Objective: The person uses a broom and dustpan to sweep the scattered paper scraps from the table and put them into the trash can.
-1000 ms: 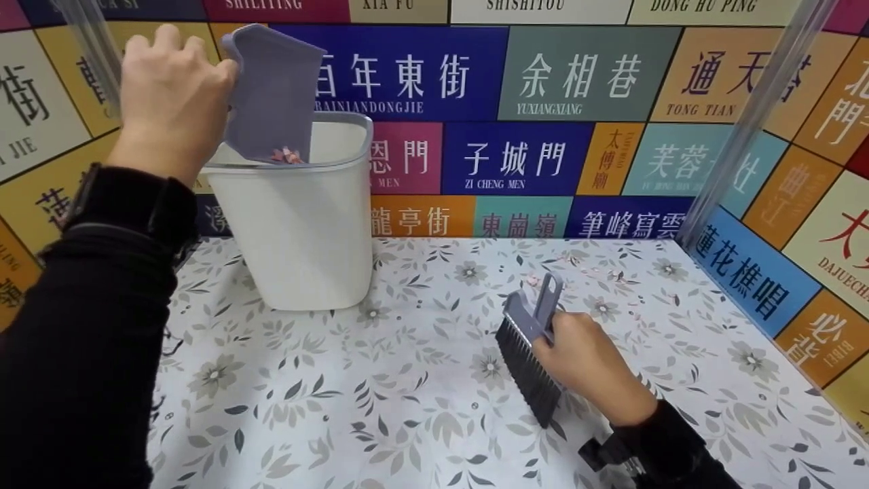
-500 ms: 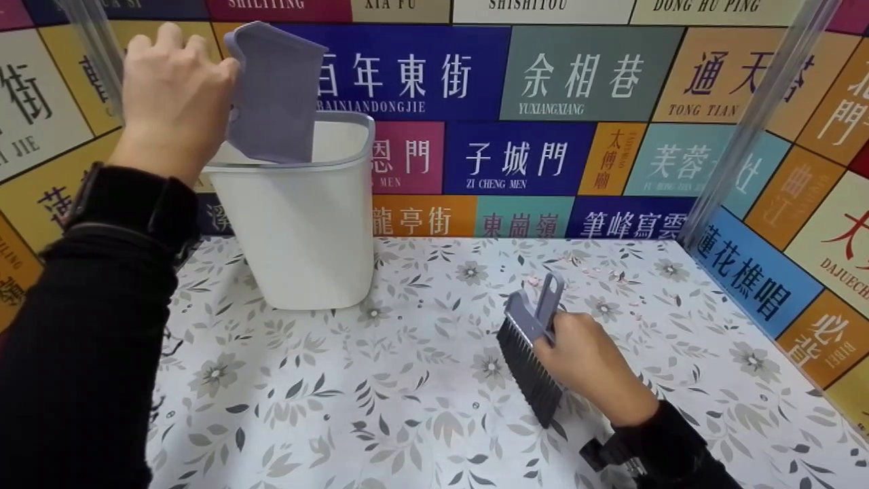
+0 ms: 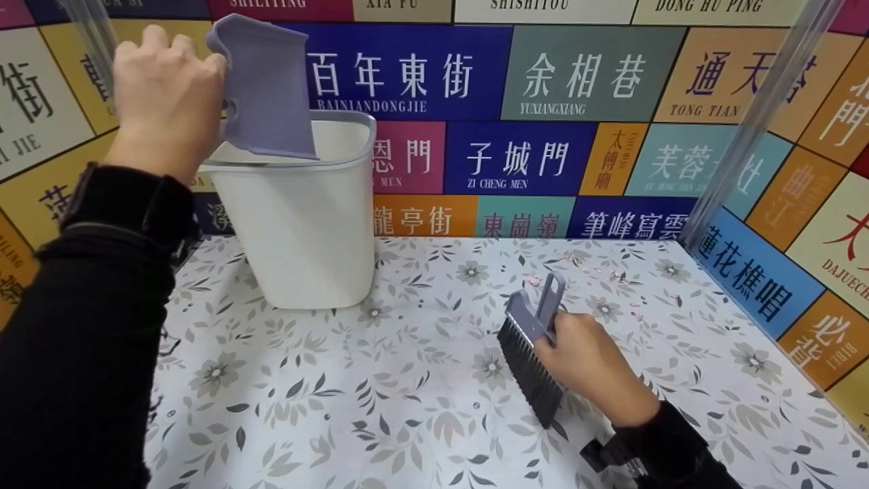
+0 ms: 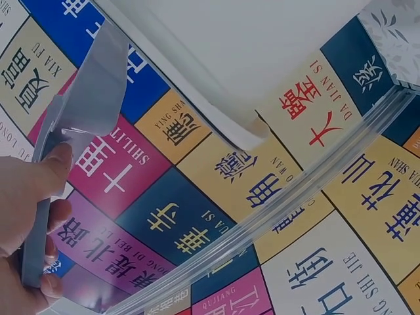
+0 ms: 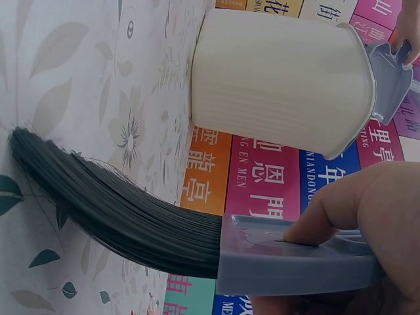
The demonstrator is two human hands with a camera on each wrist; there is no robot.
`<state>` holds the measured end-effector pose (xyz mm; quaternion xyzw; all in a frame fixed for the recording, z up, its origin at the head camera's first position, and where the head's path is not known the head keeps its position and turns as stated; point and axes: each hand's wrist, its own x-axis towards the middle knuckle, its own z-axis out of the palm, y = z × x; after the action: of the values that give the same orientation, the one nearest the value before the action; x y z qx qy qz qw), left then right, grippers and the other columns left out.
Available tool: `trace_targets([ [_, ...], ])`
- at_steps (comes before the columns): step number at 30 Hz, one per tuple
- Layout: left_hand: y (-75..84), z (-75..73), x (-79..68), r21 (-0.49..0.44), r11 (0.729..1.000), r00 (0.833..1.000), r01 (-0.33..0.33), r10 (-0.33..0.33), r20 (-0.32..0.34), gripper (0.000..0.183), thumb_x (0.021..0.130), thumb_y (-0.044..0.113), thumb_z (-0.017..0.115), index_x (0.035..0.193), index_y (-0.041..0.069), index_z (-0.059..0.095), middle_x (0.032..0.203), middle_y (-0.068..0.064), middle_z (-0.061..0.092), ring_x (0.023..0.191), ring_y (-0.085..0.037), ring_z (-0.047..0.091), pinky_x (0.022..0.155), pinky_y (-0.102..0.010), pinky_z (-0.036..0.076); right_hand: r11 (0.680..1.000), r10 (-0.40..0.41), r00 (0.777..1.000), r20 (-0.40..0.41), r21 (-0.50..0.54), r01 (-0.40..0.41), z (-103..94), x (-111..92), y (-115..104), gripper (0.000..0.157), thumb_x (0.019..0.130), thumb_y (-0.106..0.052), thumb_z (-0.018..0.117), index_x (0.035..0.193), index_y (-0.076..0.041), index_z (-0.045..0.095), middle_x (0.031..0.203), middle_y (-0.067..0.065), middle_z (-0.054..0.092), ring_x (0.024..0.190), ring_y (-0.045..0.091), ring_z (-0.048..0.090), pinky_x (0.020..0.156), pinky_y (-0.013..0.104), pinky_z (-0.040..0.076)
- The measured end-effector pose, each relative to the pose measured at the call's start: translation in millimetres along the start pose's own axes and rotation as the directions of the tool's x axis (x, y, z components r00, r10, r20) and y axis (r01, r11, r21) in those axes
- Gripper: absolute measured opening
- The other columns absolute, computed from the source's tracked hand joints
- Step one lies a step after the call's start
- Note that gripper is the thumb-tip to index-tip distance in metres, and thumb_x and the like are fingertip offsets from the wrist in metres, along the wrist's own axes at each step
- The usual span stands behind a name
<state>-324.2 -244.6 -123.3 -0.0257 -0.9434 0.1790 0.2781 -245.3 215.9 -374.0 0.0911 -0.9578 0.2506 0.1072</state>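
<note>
In the head view my left hand (image 3: 166, 102) holds a grey-purple dustpan (image 3: 268, 85) steeply tilted, its front edge over the mouth of a white bin (image 3: 299, 238). The left wrist view shows thumb and fingers wrapped round the dustpan's handle (image 4: 38, 243). No scraps show on the pan's visible face; the bin's bottom is hidden. My right hand (image 3: 590, 360) grips a matching hand brush (image 3: 521, 316) at the lower right. Its black bristles (image 5: 125, 203) touch the tabletop and bend in the right wrist view.
Small pink scraps (image 3: 614, 276) lie scattered on the flower-patterned tabletop (image 3: 407, 380), behind and right of the brush. A wall of coloured sign panels (image 3: 407, 75) closes off the back and sides. Clear corner strips (image 3: 753, 129) run up it.
Pink scraps that lay at the dustpan's lower edge one second ago are gone from it. The left hand and dustpan have shifted slightly left and tilted. Right hand and brush stay put.
</note>
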Motion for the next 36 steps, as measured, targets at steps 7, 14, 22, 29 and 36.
trace_targets([
  [7, -1.8, 2.6, -3.9, -0.027, 0.999, 0.998, 0.046, -0.045, 0.048, 0.035, 0.105, 0.011, 0.062, 0.129, -0.012, 0.052, 0.115, -0.038, 0.054, 0.111, -0.056, 0.049, 0.091, -0.068, 0.052, 1.000, 0.005, 1.000, 0.005, 0.002, -0.005, -0.2, -0.1, 0.2, 0.025, 0.098, -0.015, 0.067, 0.075, -0.009, 0.060, 0.066, 0.005, 0.058, 0.050, 0.018, 0.052, 0.045, 0.035, 0.046],
  [14, -4.4, 3.8, -7.2, -0.036, 0.999, 0.997, 0.039, -0.037, 0.075, 0.040, 0.110, 0.020, 0.057, 0.128, -0.016, 0.049, 0.114, -0.040, 0.055, 0.108, -0.057, 0.052, 0.086, -0.068, 0.054, 1.000, 0.024, 0.999, 0.022, -0.004, -0.024, -2.4, -1.3, 0.2, 0.018, 0.095, -0.012, 0.065, 0.078, -0.007, 0.061, 0.066, 0.006, 0.057, 0.051, 0.018, 0.052, 0.046, 0.034, 0.046],
  [22, -6.4, 4.7, -12.4, -0.079, 0.995, 0.990, 0.064, -0.054, 0.127, 0.055, 0.116, 0.039, 0.041, 0.118, -0.016, 0.045, 0.096, -0.034, 0.051, 0.088, -0.050, 0.055, 0.068, -0.059, 0.055, 0.999, 0.032, 0.999, 0.032, 0.005, -0.032, -1.4, 0.1, 1.1, 0.018, 0.096, -0.012, 0.065, 0.079, -0.007, 0.062, 0.066, 0.006, 0.058, 0.050, 0.018, 0.053, 0.045, 0.033, 0.047],
  [29, -3.6, 5.7, -17.3, -0.134, 0.988, 0.981, 0.077, -0.051, 0.187, 0.066, 0.115, 0.052, 0.028, 0.113, -0.011, 0.049, 0.088, -0.025, 0.051, 0.074, -0.041, 0.053, 0.057, -0.047, 0.046, 1.000, 0.029, 0.999, 0.028, 0.008, -0.030, -1.1, 0.4, 0.7, 0.020, 0.096, -0.012, 0.065, 0.077, -0.008, 0.061, 0.066, 0.006, 0.058, 0.050, 0.018, 0.053, 0.045, 0.034, 0.047],
  [36, 1.8, 8.7, -27.8, -0.168, 0.985, 0.987, 0.030, -0.003, 0.159, 0.064, 0.115, 0.051, 0.026, 0.099, -0.006, 0.050, 0.081, -0.021, 0.052, 0.067, -0.038, 0.054, 0.054, -0.047, 0.047, 0.999, 0.032, 0.999, 0.034, 0.009, -0.032, -0.3, 0.5, 0.0, 0.018, 0.095, -0.013, 0.066, 0.079, -0.006, 0.063, 0.068, 0.006, 0.059, 0.051, 0.018, 0.053, 0.046, 0.033, 0.048],
])
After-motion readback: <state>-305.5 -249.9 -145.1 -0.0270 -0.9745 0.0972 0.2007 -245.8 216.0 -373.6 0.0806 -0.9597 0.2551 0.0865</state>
